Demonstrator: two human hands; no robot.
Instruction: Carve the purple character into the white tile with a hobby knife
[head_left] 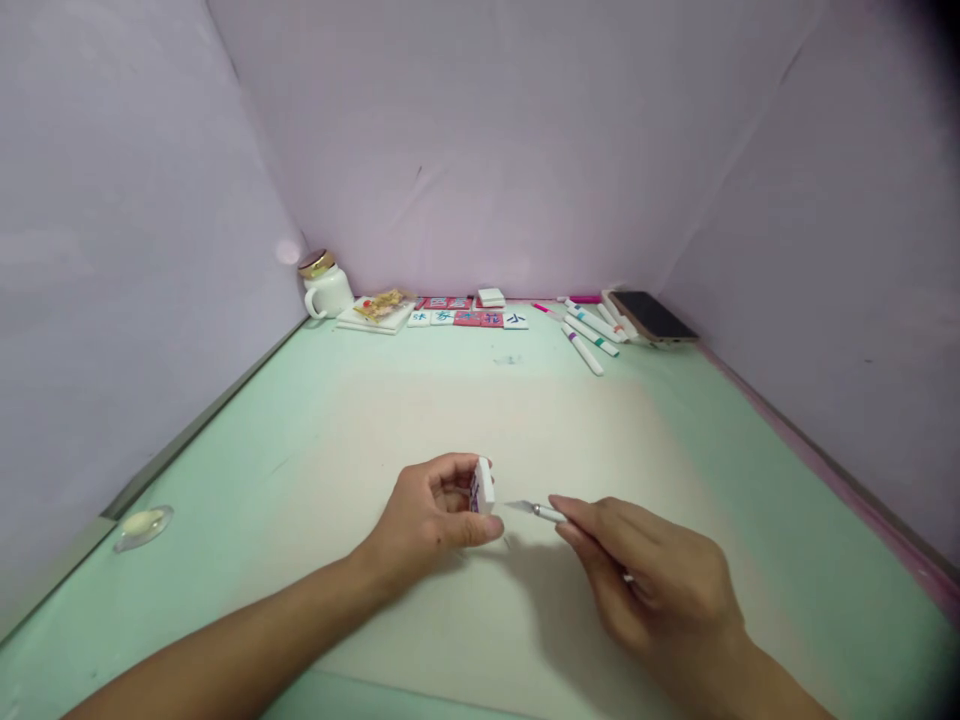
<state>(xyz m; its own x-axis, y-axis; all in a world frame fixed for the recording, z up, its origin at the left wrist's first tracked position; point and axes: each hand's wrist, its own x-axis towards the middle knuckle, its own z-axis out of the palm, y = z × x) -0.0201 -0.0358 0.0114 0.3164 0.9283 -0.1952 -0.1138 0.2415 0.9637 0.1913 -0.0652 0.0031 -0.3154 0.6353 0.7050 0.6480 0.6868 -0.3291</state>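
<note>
Between the thumb and fingers of my left hand (pixel 427 515) a small white block (pixel 485 486) is held on edge, with dark purple marks on its left face. My right hand (pixel 660 570) grips a craft knife (pixel 549 513) by its silvery handle, fingers pinched close to the collar. The thin blade points left toward the block, with its tip just beside the block's right side; whether it touches I cannot tell. Both hands are above a pale sheet (pixel 390 620) on the light green table.
At the back stand a white mug (pixel 330 295) with a gold lid, a packet (pixel 384 305) on white slabs, and red and white character tiles (pixel 480 319). Several markers (pixel 583 350) and a phone (pixel 654 316) lie back right. A small clear dish (pixel 142 527) sits left. Walls enclose three sides.
</note>
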